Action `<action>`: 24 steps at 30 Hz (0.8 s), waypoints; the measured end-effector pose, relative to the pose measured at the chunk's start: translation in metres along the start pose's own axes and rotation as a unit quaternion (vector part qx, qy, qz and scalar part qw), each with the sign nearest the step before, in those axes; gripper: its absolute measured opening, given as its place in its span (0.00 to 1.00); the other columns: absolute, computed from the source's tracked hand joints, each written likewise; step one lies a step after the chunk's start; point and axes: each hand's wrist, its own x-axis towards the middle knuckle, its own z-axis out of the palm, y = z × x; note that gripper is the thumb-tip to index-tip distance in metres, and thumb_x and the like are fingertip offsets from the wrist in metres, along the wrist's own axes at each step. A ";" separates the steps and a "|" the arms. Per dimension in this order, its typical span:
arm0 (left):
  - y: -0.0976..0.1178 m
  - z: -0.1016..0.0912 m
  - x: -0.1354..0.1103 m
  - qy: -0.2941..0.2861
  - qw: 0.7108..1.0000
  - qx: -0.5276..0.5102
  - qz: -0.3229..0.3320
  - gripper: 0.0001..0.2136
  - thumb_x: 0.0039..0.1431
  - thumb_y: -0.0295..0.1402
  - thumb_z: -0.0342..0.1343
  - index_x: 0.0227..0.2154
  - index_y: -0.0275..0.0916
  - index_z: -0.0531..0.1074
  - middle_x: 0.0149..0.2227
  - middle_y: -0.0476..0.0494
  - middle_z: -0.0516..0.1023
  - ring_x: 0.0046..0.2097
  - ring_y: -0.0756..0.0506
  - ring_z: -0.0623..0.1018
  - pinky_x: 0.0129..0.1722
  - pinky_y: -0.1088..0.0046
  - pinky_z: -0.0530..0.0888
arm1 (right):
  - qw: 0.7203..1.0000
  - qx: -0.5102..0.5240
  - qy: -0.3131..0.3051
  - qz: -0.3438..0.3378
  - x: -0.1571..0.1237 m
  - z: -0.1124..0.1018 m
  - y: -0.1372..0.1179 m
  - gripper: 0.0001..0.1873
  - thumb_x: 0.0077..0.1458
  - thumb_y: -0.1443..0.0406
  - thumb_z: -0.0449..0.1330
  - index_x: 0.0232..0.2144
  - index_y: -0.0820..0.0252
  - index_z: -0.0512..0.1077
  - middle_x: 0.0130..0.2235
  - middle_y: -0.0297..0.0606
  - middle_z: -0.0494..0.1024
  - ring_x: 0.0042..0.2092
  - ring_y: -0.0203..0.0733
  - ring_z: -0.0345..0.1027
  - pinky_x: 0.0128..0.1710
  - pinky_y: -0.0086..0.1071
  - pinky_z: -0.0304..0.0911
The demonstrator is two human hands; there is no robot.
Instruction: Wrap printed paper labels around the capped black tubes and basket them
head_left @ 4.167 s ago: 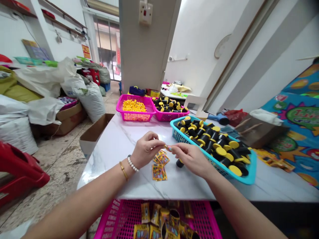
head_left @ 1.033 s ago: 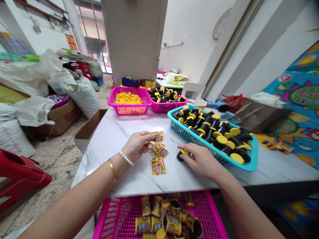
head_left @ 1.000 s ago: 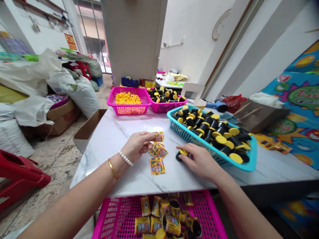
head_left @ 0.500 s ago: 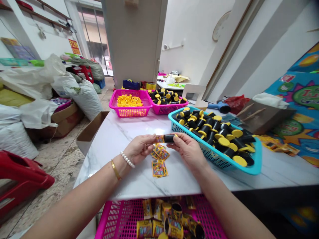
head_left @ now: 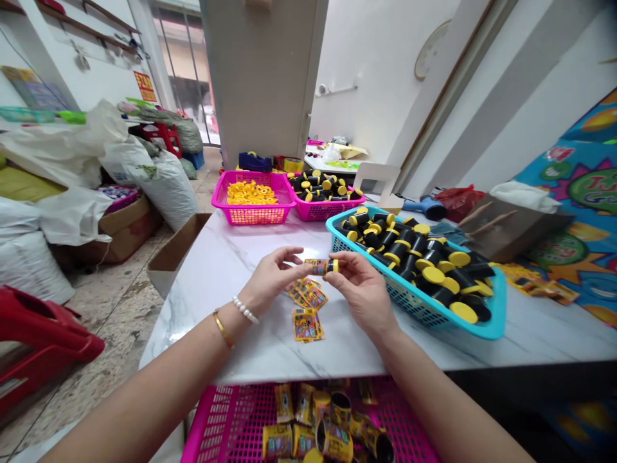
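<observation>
Over the table, a small black tube (head_left: 321,265) with a yellow cap is wrapped in a printed orange sleeve. My right hand (head_left: 361,292) pinches it at the capped end. At the other end is my left hand (head_left: 272,280), its thumb and fingers apart; whether the thumb touches the tube I cannot tell. Below the hands, flat printed sleeves (head_left: 308,325) lie in two loose piles on the white marbled table (head_left: 216,334). On the right, a turquoise basket (head_left: 414,305) is heaped with black tubes with yellow caps (head_left: 424,247).
Beneath the table edge, a pink basket (head_left: 222,418) holds several sleeved tubes (head_left: 335,440). At the back stand a pink basket of yellow rings (head_left: 253,193) and another of black tubes (head_left: 321,186). A red stool (head_left: 43,341) and a cardboard box (head_left: 176,254) are at left.
The printed sleeve has moved right, from the tube's end to around its body. My left fingers have come apart from their pinch, while the right hand keeps its hold.
</observation>
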 end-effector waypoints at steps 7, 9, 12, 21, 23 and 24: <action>-0.006 -0.002 0.004 -0.131 0.991 0.017 -0.034 0.14 0.46 0.36 0.68 0.33 0.32 0.76 0.28 0.47 0.75 0.27 0.53 0.71 0.30 0.76 0.66 | 0.983 -0.141 -0.113 -0.028 0.002 -0.013 -0.007 0.17 0.52 0.64 0.64 0.46 0.53 0.75 0.45 0.40 0.73 0.43 0.42 0.72 0.46 0.39 0.70; -0.007 -0.001 0.003 -0.135 0.990 0.012 -0.044 0.15 0.43 0.36 0.69 0.32 0.32 0.76 0.27 0.46 0.76 0.28 0.51 0.73 0.31 0.75 0.68 | 0.975 -0.183 -0.119 -0.045 0.000 -0.017 -0.007 0.19 0.52 0.65 0.64 0.48 0.53 0.74 0.42 0.39 0.75 0.41 0.42 0.72 0.45 0.40 0.70; -0.008 -0.001 0.002 -0.152 0.985 -0.002 -0.078 0.18 0.47 0.42 0.66 0.36 0.33 0.76 0.28 0.44 0.76 0.26 0.52 0.72 0.28 0.75 0.67 | 0.959 -0.239 -0.108 -0.106 -0.003 -0.021 -0.005 0.17 0.52 0.66 0.65 0.46 0.52 0.74 0.40 0.38 0.77 0.41 0.43 0.72 0.45 0.41 0.70; -0.007 0.003 0.003 -0.098 0.991 0.087 0.026 0.15 0.51 0.41 0.64 0.35 0.34 0.73 0.26 0.49 0.73 0.26 0.53 0.71 0.27 0.77 0.67 | 0.989 -0.139 -0.045 0.011 -0.001 -0.006 0.013 0.13 0.49 0.60 0.67 0.38 0.58 0.78 0.38 0.41 0.81 0.39 0.45 0.75 0.42 0.40 0.71; -0.007 0.002 0.004 -0.115 0.990 0.082 0.008 0.17 0.52 0.44 0.62 0.36 0.33 0.73 0.26 0.48 0.73 0.25 0.52 0.71 0.26 0.78 0.68 | 0.992 -0.113 -0.040 0.034 0.001 -0.005 0.014 0.15 0.48 0.59 0.68 0.38 0.60 0.77 0.38 0.42 0.81 0.39 0.46 0.75 0.42 0.39 0.70; -0.007 0.000 0.005 -0.126 0.989 0.071 -0.009 0.19 0.52 0.45 0.62 0.37 0.33 0.72 0.26 0.47 0.74 0.24 0.53 0.71 0.25 0.78 0.68 | 0.992 -0.110 -0.040 0.038 0.001 -0.006 0.014 0.15 0.48 0.59 0.68 0.37 0.60 0.77 0.38 0.42 0.81 0.39 0.45 0.75 0.42 0.39 0.70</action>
